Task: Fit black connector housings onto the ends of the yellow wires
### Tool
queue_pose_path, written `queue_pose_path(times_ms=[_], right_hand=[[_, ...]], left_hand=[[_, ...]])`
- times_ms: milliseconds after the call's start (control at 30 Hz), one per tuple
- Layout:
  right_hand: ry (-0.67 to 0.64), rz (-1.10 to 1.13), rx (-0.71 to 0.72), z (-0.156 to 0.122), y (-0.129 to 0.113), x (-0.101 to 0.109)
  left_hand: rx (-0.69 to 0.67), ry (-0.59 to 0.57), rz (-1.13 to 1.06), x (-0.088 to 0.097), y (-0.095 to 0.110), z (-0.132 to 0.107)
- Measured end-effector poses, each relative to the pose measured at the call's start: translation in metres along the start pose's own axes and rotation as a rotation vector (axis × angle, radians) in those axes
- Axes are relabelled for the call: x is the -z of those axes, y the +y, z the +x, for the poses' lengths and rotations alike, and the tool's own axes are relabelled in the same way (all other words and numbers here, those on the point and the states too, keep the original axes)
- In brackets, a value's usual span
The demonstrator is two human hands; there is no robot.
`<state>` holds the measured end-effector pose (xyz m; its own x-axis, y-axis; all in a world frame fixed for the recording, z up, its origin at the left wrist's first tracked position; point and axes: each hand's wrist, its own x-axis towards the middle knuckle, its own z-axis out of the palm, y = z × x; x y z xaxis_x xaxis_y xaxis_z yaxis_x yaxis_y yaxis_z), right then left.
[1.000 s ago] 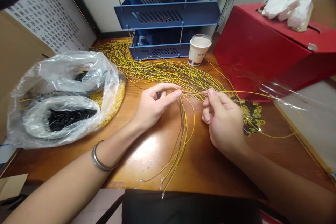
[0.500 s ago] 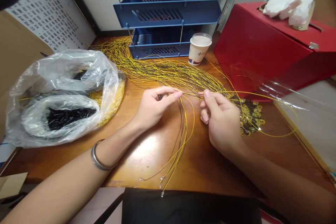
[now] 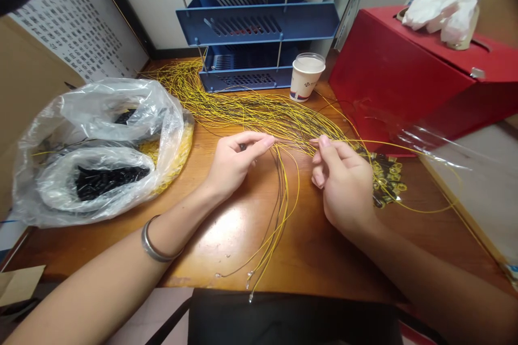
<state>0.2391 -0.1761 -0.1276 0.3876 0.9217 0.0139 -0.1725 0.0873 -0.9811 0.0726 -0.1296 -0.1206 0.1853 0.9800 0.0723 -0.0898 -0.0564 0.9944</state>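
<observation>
My left hand is curled over the wooden table, thumb and fingers pinched on a small black part and the end of a thin yellow wire. My right hand faces it a short way to the right, thumb and forefinger pinching the same yellow wire. A bundle of yellow and dark wires hangs down between my hands toward the table's front edge. A large heap of yellow wires spreads behind my hands. Ring terminals lie just right of my right hand.
A clear plastic bag with small black parts sits at the left. A blue tiered tray and a paper cup stand at the back. A red box with white tissue on top and clear film fills the right.
Both hands stay almost in place. My left fingers have curled in a little tighter and the gap between my hands has changed only slightly.
</observation>
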Motion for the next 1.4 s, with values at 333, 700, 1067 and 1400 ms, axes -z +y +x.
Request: queue_pose_path(times_ms=[333,700,1067,1400], right_hand=[[-0.022,-0.032,0.005,-0.0032,0.0014,-0.0009],[-0.005,0.005,0.003,-0.0019,0.0006,-0.0003],[-0.022,0.002,0.026,-0.0001,-0.0016,0.0013],[-0.015,0.022,0.019,-0.0002,-0.0016,0.0013]], left_hand=[[-0.036,0.019,0.100,0.0001,0.0031,-0.0012],[-0.020,0.072,0.010,0.0009,0.0021,-0.0004],[-0.049,0.114,-0.003,0.0048,0.0008,0.0025],[-0.026,0.050,0.027,0.0022,0.0018,0.0001]])
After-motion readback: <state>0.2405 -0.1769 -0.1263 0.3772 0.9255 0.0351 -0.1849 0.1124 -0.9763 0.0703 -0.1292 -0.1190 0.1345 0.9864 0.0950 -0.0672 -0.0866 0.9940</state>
